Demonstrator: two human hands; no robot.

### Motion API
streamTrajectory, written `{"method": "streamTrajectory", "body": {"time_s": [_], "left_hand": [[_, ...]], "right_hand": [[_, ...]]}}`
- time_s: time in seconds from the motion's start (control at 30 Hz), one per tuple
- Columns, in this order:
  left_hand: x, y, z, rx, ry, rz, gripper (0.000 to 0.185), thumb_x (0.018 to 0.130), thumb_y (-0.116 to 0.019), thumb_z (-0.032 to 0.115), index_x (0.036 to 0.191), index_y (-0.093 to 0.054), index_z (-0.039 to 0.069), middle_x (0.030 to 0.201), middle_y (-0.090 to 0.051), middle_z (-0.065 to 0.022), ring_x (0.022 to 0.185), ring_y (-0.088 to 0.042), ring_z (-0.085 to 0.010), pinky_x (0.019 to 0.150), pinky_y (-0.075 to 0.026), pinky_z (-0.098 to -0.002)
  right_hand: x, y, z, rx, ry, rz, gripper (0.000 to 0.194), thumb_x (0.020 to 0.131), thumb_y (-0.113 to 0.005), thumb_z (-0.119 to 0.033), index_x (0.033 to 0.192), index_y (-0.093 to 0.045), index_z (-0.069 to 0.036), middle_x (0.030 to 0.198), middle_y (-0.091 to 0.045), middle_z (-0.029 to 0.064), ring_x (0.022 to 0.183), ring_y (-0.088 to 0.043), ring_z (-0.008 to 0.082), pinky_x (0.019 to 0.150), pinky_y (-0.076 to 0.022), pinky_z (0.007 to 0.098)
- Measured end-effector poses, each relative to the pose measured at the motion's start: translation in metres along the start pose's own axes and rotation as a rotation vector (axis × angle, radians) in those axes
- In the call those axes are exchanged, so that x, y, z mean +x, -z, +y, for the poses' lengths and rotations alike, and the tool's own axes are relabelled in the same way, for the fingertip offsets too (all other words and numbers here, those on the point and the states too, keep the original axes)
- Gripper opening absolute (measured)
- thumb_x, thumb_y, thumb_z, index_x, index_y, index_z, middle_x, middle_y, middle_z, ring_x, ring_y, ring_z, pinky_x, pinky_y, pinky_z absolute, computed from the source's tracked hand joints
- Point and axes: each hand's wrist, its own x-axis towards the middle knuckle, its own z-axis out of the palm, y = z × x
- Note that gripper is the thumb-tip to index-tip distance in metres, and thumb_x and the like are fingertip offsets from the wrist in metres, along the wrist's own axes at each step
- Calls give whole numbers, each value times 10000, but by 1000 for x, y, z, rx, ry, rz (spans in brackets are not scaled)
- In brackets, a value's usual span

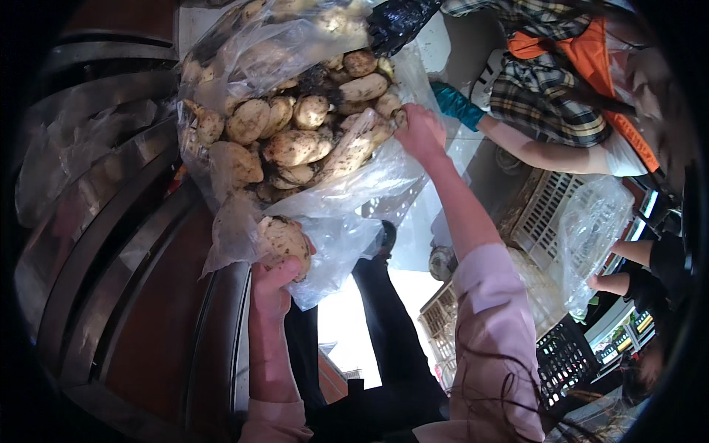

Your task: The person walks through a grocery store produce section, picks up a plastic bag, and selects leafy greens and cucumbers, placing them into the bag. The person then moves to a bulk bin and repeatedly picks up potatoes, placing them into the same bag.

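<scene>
My left hand [277,279] is closed around a short, mud-flecked lotus root segment [285,243], in front of the bag's near edge. Several more lotus roots [296,148], beige and dirty with dark mud, lie heaped in a large clear plastic bag [354,194]. At the right side of the heap, my right hand [421,133] grips the end of a long lotus root [354,148] that slants down to the left across the pile. The fingertips of that hand are partly hidden.
A co-worker's teal-gloved hand [457,105] is just beyond my right hand. A black plastic bag [401,25] lies at the heap's far edge. Slatted metal shutters [160,321] stand left. Plastic crates [545,213] and a clear bag [592,232] are at right, near another person's hands [609,266].
</scene>
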Motion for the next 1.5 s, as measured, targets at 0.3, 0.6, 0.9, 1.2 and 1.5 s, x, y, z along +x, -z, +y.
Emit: {"method": "streamTrajectory", "body": {"time_s": [0.3, 0.6, 0.9, 1.2, 1.5], "left_hand": [[2, 7, 1, -65, 55, -20, 664, 677, -765, 258, 1234, -517, -3, 989, -620, -104, 933, -614, -216, 866, -474, -329], [2, 11, -2, -73, 62, 16, 655, 676, -763, 278, 1223, -529, 5, 984, -616, -103, 940, -613, -219, 861, -485, -341], [5, -4, -9, -35, 2, 65, 654, 737, -749, 381, 1212, -496, 9, 922, -596, -118, 809, -565, -177, 702, -448, -261], [8, -1, -5, -100, 49, 15, 631, 717, -782, 277, 1227, -529, 5, 996, -637, -109, 941, -619, -211, 890, -472, -325], [7, -2, -2, -24, 70, 54, 650, 749, -743, 351, 1234, -497, -5, 953, -615, -123, 859, -587, -190, 760, -469, -280]], "right_hand": [[-27, 0, -7, 370, -48, 215, 477, 681, -698, -74, 1150, -612, -73, 1119, -638, 138, 1079, -593, 327, 954, -459, 388], [-21, -9, -27, 404, -188, 376, 488, 676, -699, -37, 1156, -628, -88, 1180, -606, 121, 1137, -543, 302, 1006, -396, 397], [-3, -6, -85, -66, 438, 36, 282, 883, -535, -313, 1050, -697, -154, 980, -687, 91, 1079, -584, 258, 1038, -374, 482], [-82, -43, -35, 202, 424, -89, 201, 853, -619, -276, 980, -714, -151, 941, -669, 77, 986, -602, 294, 950, -447, 456], [-52, -51, -57, 79, 259, -33, 512, 812, -611, -61, 1295, -562, -223, 1051, -597, 121, 1012, -599, 339, 817, -522, 429]]}}
